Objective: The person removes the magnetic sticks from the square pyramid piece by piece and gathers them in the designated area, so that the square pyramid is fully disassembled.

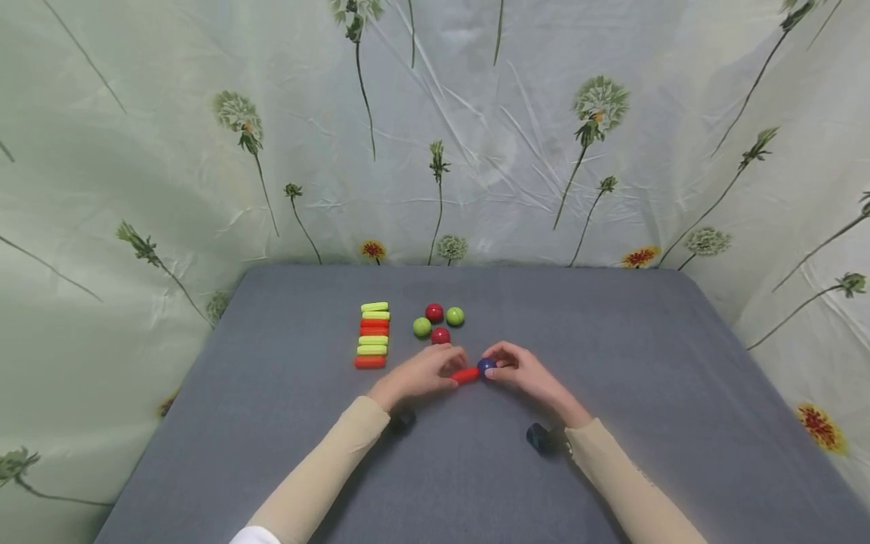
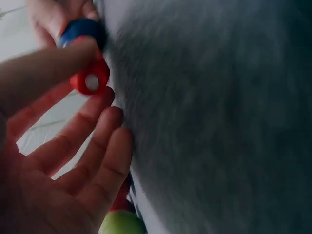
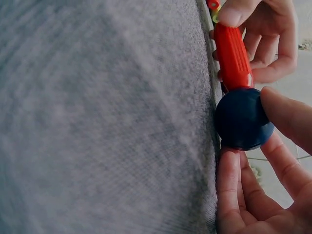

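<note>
My left hand (image 1: 433, 372) pinches a ribbed red handle (image 3: 234, 56) between thumb and fingers. A pale round spot shows on the handle's near end in the left wrist view. Facing it, my right hand (image 1: 526, 374) holds a glossy dark blue ball (image 3: 243, 118) with thumb and fingertips. Ball and handle meet end to end, in line, low over the table; whether they are joined I cannot tell. Just beyond my left hand sit two red balls, the nearer red ball (image 1: 440, 335) among them, and two green balls, one green ball (image 1: 422, 327) at the left.
Left of the balls, several red and yellow-green handles lie in a column, a red handle (image 1: 370, 363) nearest me. All rest on a grey cloth-covered table (image 1: 272, 453). A flowered curtain (image 1: 476, 151) hangs behind it. Dark wrist devices show under both forearms.
</note>
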The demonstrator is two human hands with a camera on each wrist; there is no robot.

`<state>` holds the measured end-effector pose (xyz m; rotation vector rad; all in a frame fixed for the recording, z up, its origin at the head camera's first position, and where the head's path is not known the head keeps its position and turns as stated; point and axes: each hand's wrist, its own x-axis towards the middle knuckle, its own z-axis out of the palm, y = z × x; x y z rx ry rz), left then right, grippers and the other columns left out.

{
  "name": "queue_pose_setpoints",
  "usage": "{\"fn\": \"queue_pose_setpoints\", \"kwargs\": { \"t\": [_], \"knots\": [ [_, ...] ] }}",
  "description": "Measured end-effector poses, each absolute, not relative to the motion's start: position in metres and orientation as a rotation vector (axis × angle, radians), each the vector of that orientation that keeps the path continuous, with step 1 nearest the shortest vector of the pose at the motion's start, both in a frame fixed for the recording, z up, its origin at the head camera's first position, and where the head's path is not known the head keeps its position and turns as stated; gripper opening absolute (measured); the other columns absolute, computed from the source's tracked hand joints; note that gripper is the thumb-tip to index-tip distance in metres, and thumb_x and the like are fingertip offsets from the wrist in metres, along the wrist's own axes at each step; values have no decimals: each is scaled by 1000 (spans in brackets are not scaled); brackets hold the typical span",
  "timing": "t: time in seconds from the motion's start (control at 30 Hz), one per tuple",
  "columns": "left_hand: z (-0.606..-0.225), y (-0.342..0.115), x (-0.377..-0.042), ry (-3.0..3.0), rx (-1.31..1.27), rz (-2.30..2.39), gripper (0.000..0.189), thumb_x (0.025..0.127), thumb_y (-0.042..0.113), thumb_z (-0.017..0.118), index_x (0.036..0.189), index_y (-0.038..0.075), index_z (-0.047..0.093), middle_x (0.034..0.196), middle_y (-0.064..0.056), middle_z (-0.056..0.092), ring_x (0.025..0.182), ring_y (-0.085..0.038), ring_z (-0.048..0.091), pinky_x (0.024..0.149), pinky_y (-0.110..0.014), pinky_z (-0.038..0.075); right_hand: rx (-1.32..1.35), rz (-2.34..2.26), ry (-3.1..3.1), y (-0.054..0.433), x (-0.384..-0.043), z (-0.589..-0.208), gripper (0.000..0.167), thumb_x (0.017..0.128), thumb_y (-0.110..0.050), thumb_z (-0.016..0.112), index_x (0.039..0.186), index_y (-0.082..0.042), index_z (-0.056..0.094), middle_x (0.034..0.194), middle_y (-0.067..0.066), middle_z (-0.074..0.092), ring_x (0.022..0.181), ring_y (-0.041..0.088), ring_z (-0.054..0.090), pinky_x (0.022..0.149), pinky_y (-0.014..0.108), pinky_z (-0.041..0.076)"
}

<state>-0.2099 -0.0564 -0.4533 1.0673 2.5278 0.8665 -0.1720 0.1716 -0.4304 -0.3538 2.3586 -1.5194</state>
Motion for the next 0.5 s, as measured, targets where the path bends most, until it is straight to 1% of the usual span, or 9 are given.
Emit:
{"fn": "queue_pose_setpoints", "kwargs": {
  "t": [0.13,0.27,0.33,0.5],
  "knots": [
    [-456,-52,-209,2543,1132,817,25,84,4,69,106,14,62,101,2,64,93,-11,59,85,-27,48,-360,-1519,2353,171,-172,-429,27,91,-8,64,115,3,59,106,15,59,95,26,53,80,34,44],
    [-453,-61,-205,2523,1182,861,21,85,2,67,102,14,66,94,6,64,86,-9,58,82,-27,48,-363,-1528,2357,171,-171,-427,26,91,-8,64,115,3,59,106,15,59,95,27,54,81,34,45],
    [-451,-73,-202,2560,1142,914,19,85,4,67,101,15,67,92,9,63,84,-8,56,80,-27,48,-364,-1544,2368,171,-173,-431,25,92,-10,64,114,1,59,106,13,59,94,26,55,80,34,45],
    [-445,-114,-196,2674,994,1107,18,82,2,69,97,13,69,90,7,61,83,-11,55,76,-31,49,-333,-1562,2426,171,-186,-448,26,91,-16,67,112,-4,60,104,8,60,88,22,56,74,32,46]
  ]
}}
